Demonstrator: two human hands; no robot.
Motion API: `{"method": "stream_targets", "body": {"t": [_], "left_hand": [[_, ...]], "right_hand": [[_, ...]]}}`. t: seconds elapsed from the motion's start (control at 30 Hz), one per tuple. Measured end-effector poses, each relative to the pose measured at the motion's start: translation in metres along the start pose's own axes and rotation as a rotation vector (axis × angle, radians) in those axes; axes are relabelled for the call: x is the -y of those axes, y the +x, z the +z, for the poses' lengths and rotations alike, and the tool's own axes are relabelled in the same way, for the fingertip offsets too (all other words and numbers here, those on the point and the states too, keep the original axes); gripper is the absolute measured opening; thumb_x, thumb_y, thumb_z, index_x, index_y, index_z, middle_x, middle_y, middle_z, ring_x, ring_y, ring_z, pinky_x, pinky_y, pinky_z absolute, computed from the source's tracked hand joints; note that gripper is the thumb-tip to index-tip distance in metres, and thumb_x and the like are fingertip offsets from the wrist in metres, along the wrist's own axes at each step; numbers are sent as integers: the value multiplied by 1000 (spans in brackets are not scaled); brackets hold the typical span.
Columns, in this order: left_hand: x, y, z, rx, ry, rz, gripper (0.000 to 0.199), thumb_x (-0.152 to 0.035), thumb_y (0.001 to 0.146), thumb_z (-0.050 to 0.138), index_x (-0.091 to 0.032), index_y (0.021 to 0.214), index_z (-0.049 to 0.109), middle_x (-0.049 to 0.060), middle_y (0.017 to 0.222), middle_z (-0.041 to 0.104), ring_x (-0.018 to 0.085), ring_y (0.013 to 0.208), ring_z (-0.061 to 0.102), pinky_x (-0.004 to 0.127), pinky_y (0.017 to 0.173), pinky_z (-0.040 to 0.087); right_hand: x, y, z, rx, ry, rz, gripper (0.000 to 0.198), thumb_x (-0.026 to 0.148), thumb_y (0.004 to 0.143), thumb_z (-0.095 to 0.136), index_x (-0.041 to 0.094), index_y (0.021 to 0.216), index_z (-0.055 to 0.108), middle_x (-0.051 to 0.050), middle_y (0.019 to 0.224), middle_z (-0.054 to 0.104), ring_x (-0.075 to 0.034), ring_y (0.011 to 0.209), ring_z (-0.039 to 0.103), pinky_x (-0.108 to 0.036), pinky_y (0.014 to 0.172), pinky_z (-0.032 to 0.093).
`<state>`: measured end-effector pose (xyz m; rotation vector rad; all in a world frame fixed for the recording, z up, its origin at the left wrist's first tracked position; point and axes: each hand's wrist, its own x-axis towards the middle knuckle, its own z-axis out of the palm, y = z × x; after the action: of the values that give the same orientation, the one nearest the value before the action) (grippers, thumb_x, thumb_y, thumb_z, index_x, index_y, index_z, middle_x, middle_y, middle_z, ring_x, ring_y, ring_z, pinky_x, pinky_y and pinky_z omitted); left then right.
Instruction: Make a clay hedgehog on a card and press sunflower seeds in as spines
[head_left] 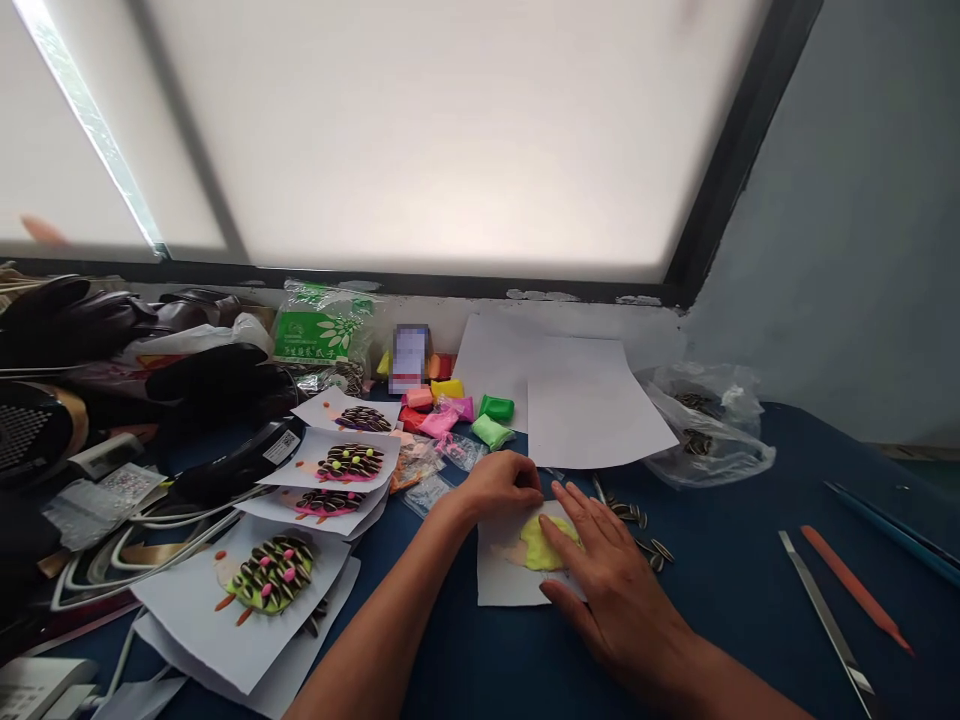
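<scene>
A flat patch of yellow clay [536,548] lies on a small white paper card [510,592] on the blue table. A pale clay piece [510,551] adjoins it on the left. My right hand [611,570] lies over the yellow clay's right side, fingers stretched out and touching it. My left hand [504,485] rests at the card's upper edge with its fingers curled; whatever they may hold is hidden. Just right of the card, several striped sunflower seeds [628,514] are scattered.
Finished-looking hedgehog cards [271,575] with seeds and clay overlap at left. Clay packets [495,408], a phone [409,357] and a green seed bag [319,330] stand behind. White sheets [592,400] and a plastic bag of seeds [701,430] are back right. A metal blade-like tool [825,620] and orange tool [855,588] lie right.
</scene>
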<state>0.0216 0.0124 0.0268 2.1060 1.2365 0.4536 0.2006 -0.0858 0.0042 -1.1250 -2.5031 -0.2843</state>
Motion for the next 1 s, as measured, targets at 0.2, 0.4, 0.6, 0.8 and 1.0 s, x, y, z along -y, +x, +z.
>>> {"method": "stream_targets", "body": {"t": [0.2, 0.4, 0.6, 0.8, 1.0], "left_hand": [[2, -1, 3, -26, 27, 25, 12, -23, 73, 62, -16, 78, 70, 0, 71, 66, 14, 64, 55, 23, 55, 35], [0, -3, 6, -53, 43, 27, 14, -23, 74, 59, -15, 78, 70, 1, 71, 66, 14, 64, 54, 23, 56, 35], [-2, -6, 7, -63, 26, 33, 13, -25, 73, 60, -14, 76, 68, -1, 68, 62, 13, 62, 52, 23, 54, 35], [-1, -6, 6, -63, 4, 47, 14, -25, 72, 59, -15, 74, 68, -1, 67, 61, 13, 63, 52, 23, 54, 34], [0, -6, 9, -92, -9, 43, 10, -22, 71, 59, -16, 72, 67, -2, 65, 60, 12, 61, 51, 22, 53, 34]], "right_hand": [[1, 0, -2, -29, -35, -29, 46, 44, 98, 41, 11, 121, 65, -21, 141, 50, -36, 134, 41, -54, 100, 42], [2, -4, 4, -59, -17, -2, 46, 42, 99, 38, 11, 121, 64, -18, 142, 49, -32, 136, 39, -51, 104, 40], [0, -7, 13, -95, -20, 24, 50, 43, 100, 36, 9, 129, 58, -20, 145, 45, -33, 138, 36, -52, 105, 39], [3, -3, 4, -11, 5, 54, 50, 42, 100, 35, 7, 124, 62, -22, 144, 46, -35, 136, 39, -54, 103, 41], [3, -2, 1, -3, -41, 42, 51, 42, 100, 35, 7, 123, 63, -21, 142, 48, -34, 135, 41, -52, 103, 43]]}}
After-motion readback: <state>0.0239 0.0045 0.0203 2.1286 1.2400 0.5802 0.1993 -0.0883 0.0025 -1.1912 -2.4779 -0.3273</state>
